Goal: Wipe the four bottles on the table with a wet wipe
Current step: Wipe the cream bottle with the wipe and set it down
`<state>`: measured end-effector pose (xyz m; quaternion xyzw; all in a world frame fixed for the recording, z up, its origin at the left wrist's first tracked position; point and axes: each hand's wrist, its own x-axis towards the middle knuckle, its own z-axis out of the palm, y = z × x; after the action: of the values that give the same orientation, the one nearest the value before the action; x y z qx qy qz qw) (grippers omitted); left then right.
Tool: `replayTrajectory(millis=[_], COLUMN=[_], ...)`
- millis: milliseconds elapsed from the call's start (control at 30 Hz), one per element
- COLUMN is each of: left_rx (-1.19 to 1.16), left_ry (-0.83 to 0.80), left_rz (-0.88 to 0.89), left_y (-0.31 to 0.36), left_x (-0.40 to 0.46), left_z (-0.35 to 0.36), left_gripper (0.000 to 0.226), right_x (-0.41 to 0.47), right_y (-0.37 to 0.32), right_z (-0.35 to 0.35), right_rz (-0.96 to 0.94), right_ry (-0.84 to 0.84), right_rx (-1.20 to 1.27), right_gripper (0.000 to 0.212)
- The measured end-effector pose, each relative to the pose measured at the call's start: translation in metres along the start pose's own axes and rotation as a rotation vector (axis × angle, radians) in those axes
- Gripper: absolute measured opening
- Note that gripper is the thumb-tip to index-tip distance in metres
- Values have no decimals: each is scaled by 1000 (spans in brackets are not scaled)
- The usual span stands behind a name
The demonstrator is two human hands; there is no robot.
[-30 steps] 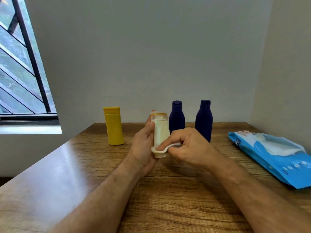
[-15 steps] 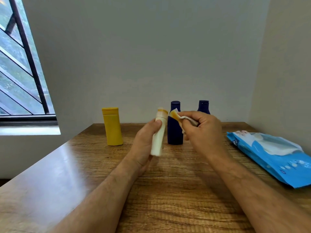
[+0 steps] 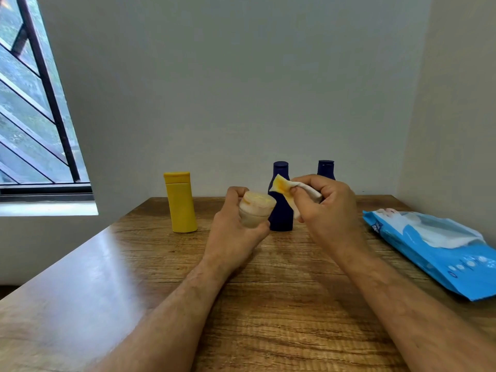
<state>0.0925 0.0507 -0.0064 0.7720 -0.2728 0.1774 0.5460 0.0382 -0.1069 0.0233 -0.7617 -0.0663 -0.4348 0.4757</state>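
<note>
1. Presently, the left hand (image 3: 236, 232) is gripping the cream bottle (image 3: 256, 212): its fingers are curling round the far side and the thumb is pressing the near lower edge. The bottle is being held off the table and is tilting toward the camera, so its cap end is facing the viewer. Its outline is blurred.
2. The right hand (image 3: 328, 213) is pinching the wet wipe (image 3: 288, 191) between thumb and curled fingers. A yellow-orange stained corner of the wipe is sticking out to the left, above and just beside the cream bottle; whether it is touching the bottle, I cannot tell.
3. Both forearms are reaching in from the bottom edge over the wooden table (image 3: 281, 304).
4. Behind the hands, the first dark blue bottle (image 3: 280, 210) is standing upright on the table, partly covered by the cream bottle and the wipe.
5. The second dark blue bottle (image 3: 325, 169) is standing further right; only its cap and shoulder are showing above the right hand.
6. The yellow bottle (image 3: 180, 202) is standing upright to the left, apart from the others.
7. The blue wipe pack (image 3: 440, 253) is lying flat at the right edge of the table, with a white sheet showing at its opening.
8. A barred window (image 3: 35, 108) is occupying the upper left.
</note>
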Motion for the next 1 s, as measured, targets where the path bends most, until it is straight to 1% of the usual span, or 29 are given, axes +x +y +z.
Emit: replayTrajectory(millis=[100, 200, 300, 367, 433, 500, 567, 600, 633, 733, 833, 900, 1000], left_rx=[-36, 15, 61, 61, 32, -8, -27, -28, -24, 14, 51, 59, 16], left_ry=[19, 10, 3, 12, 33, 62, 92, 101, 105, 100, 91, 87, 121], left_rz=[21, 52, 79, 90, 90, 86, 86, 85, 88, 99, 102, 104, 104], left_y=[2, -2, -4, -4, -3, -2, -1, -2, -3, -7, -11, -11, -9], left_x=[-1, -1, -2, -3, -3, 0, 2, 2, 3, 2, 1, 2, 3], left_z=[-1, 1, 1, 3, 5, 6, 5, 5, 5, 6, 4, 5, 8], left_gripper=[53, 52, 51, 50, 48, 48, 49, 49, 49, 46, 46, 47, 47], right_x=[0, -4, -5, -6, -5, -4, -2, -1, -2, -8, -9, -10, -9], right_y=[2, 3, 2, 0, -3, -6, -8, -8, -8, -6, -4, -6, -11], right_z=[0, 4, 6, 6, 7, 6, 3, 1, 1, 8, 11, 11, 8], right_rz=[-63, -153, -183, -166, -98, -27, -13, -31, -54, -120, -153, -135, -78], right_ry=[-39, -130, -166, -174, -112, 11, 98, 95, 52, -149, -238, -260, -149], right_rx=[-76, -144, -118, -63, 10, 49, 23, -7, -39, -118, -111, -60, 38], right_gripper=[11, 15, 18, 18, 18, 15, 14, 14, 15, 17, 21, 21, 17])
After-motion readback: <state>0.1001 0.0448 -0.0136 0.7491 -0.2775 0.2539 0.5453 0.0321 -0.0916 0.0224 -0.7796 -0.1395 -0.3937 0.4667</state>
